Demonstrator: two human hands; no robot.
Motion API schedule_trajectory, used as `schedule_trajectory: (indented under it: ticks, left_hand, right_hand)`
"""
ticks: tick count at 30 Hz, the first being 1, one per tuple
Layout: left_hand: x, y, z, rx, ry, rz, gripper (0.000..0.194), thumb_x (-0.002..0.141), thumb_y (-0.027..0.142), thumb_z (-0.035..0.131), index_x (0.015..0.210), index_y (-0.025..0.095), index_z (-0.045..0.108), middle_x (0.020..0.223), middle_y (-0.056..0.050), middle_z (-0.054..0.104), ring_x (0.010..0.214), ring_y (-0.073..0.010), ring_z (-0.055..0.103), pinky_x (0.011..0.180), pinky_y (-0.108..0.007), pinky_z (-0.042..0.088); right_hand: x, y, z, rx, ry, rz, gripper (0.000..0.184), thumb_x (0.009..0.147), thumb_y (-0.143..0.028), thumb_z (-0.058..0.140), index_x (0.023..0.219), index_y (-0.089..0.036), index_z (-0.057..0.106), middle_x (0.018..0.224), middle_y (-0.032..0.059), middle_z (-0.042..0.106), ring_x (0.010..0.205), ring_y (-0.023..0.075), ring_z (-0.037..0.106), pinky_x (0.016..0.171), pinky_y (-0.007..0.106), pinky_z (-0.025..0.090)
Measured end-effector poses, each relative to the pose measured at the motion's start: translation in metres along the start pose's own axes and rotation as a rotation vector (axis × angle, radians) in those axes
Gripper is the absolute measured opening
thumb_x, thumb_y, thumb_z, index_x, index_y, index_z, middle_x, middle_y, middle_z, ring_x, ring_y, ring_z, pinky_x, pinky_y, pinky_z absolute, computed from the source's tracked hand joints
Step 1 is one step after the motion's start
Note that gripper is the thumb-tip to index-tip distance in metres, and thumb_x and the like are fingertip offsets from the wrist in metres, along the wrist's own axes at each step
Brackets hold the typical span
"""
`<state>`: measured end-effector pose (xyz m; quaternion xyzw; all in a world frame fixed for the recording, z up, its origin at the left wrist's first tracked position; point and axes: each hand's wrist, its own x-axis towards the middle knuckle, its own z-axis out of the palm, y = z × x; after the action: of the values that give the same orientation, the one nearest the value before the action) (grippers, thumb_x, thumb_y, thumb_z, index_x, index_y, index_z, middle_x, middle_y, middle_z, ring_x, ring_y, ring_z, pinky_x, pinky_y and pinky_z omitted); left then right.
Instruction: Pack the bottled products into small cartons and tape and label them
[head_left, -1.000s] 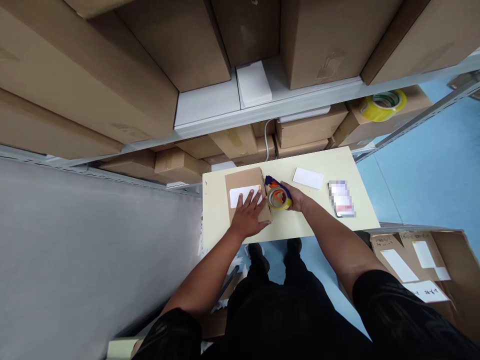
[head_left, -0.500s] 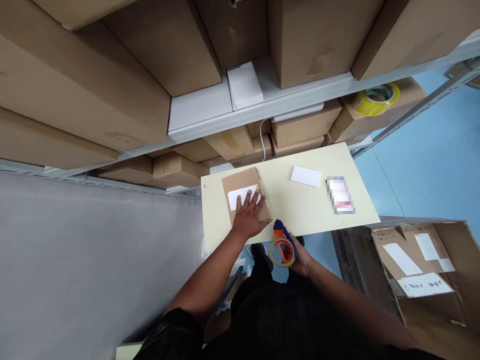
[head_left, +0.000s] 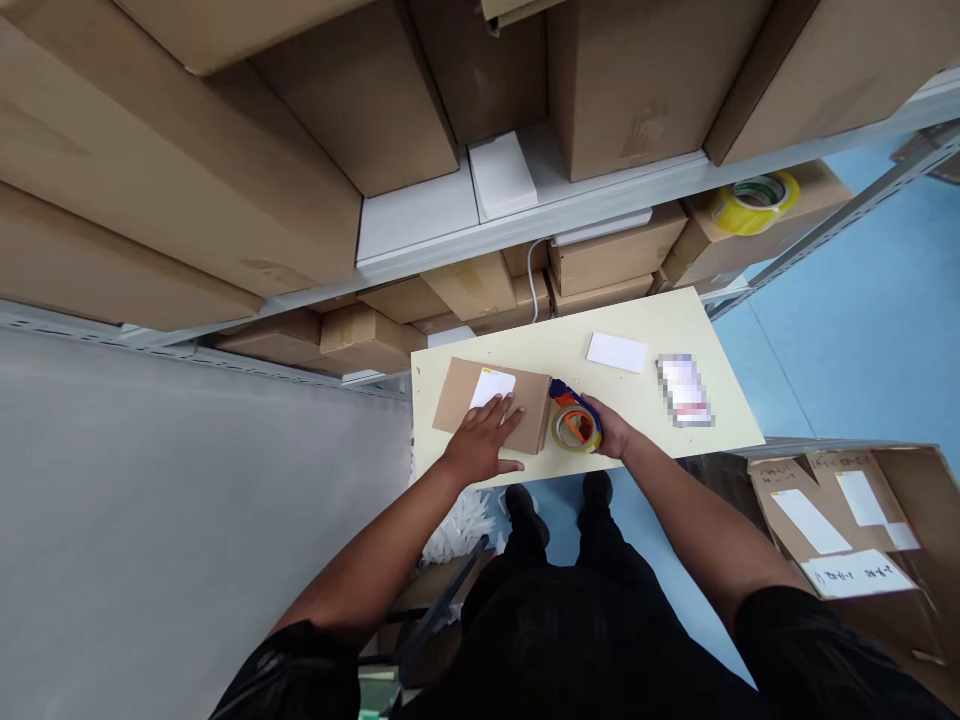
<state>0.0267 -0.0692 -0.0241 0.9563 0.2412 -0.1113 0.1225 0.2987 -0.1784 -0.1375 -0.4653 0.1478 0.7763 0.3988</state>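
Head view: left hand point(head_left: 480, 442) rests on carton point(head_left: 531, 395), right hand point(head_left: 612, 430) holds tape dispenser point(head_left: 577, 428)

Your package point(head_left: 534, 402) is matt cardboard with a smooth paper label point(head_left: 495, 383). Your tape dispenser point(head_left: 577, 428) looks like smooth plastic, its tape roll point(head_left: 559, 433) glossy and see-through. Before you, the counter point(head_left: 637, 420) looks smooth, the shelf edge point(head_left: 525, 224) like painted metal, and your sleeves point(head_left: 300, 672) are matt cloth.

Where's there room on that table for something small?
Bare table lies between the right hand, white card and blurred item, and between card and carton. It's crowded where the left hand rests on the carton, tape dispenser alongside.
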Motion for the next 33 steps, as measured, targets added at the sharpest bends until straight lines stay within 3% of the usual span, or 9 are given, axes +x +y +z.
schedule_trajectory:
  ticks: [4,9,13,16,21,24,27,30,33]
  left_hand:
    - [0.014,-0.008,0.008,0.045,0.063,0.001,0.096,0.084,0.075,0.066,0.162,0.025,0.042,0.166,-0.017,0.04,0.155,-0.0405,0.031,0.128,-0.056,0.016]
    - [0.039,-0.001,0.027,0.033,0.188,-0.02,0.1,0.085,0.077,0.063,0.165,0.024,0.035,0.174,-0.014,0.023,0.162,-0.0393,0.011,0.13,-0.059,0.002]
    - [0.041,0.002,0.027,0.009,0.202,-0.078,0.1,0.087,0.076,0.061,0.166,0.024,0.032,0.175,-0.012,0.019,0.162,-0.038,0.011,0.13,-0.059,-0.001]
    - [0.048,0.001,0.018,-0.015,0.18,-0.121,0.097,0.088,0.076,0.059,0.166,0.024,0.033,0.175,-0.012,0.019,0.163,-0.0368,0.011,0.13,-0.06,0.0]
    - [0.062,0.003,0.006,-0.076,0.152,-0.222,0.095,0.089,0.076,0.057,0.166,0.025,0.033,0.176,-0.011,0.017,0.163,-0.0363,0.011,0.13,-0.061,0.004]
    - [0.062,0.014,0.011,-0.082,0.168,-0.231,0.095,0.089,0.074,0.06,0.166,0.025,0.033,0.176,-0.011,0.017,0.163,-0.038,0.01,0.13,-0.062,0.003]
    - [0.063,0.029,0.02,-0.079,0.185,-0.276,0.096,0.089,0.071,0.062,0.166,0.023,0.032,0.176,-0.013,0.015,0.163,-0.0396,0.008,0.129,-0.065,0.002]
    - [0.07,0.041,0.023,-0.112,0.199,-0.352,0.097,0.089,0.071,0.062,0.166,0.019,0.031,0.176,-0.016,0.013,0.162,-0.0415,0.007,0.128,-0.068,0.004]
    - [0.069,0.041,0.015,-0.183,0.235,-0.387,0.091,0.093,0.064,0.06,0.164,0.014,0.031,0.174,-0.02,0.019,0.162,-0.0386,0.013,0.129,-0.065,0.009]
  right_hand:
    - [0.011,-0.036,0.022,-0.19,0.057,0.029,0.049,0.093,-0.067,0.062,0.102,-0.019,0.07,0.086,0.0076,0.078,0.075,0.0235,0.073,0.07,0.038,0.062]
    - [0.02,-0.064,0.041,-0.313,0.048,0.034,0.05,0.092,-0.068,0.063,0.102,-0.019,0.071,0.087,0.0092,0.079,0.076,0.0241,0.073,0.068,0.037,0.062]
    - [0.017,-0.073,0.037,-0.341,0.083,0.024,0.053,0.09,-0.071,0.065,0.104,-0.02,0.071,0.09,0.008,0.08,0.075,0.0231,0.073,0.067,0.036,0.061]
    - [0.004,-0.046,0.02,-0.243,0.034,-0.017,0.052,0.093,-0.068,0.062,0.11,-0.02,0.071,0.095,0.009,0.081,0.079,0.0236,0.075,0.072,0.038,0.062]
    - [-0.03,0.06,-0.02,0.045,-0.085,-0.052,0.045,0.099,-0.058,0.058,0.123,-0.021,0.07,0.108,0.0091,0.081,0.101,0.0254,0.077,0.096,0.043,0.059]
    - [-0.037,0.111,-0.02,0.189,-0.054,-0.066,0.046,0.1,-0.062,0.052,0.115,-0.024,0.072,0.107,0.0074,0.081,0.105,0.025,0.076,0.099,0.041,0.058]
    - [-0.027,0.125,0.0,0.3,-0.076,-0.071,0.042,0.102,-0.059,0.05,0.109,-0.025,0.073,0.102,0.005,0.082,0.103,0.024,0.076,0.098,0.039,0.059]
    - [-0.014,0.118,0.018,0.39,-0.098,-0.063,0.043,0.101,-0.06,0.05,0.108,-0.025,0.073,0.098,0.0044,0.081,0.098,0.0241,0.076,0.093,0.04,0.061]
    - [-0.009,0.111,0.02,0.419,-0.086,-0.062,0.043,0.1,-0.06,0.05,0.107,-0.024,0.073,0.094,0.0037,0.081,0.092,0.023,0.076,0.089,0.039,0.061]
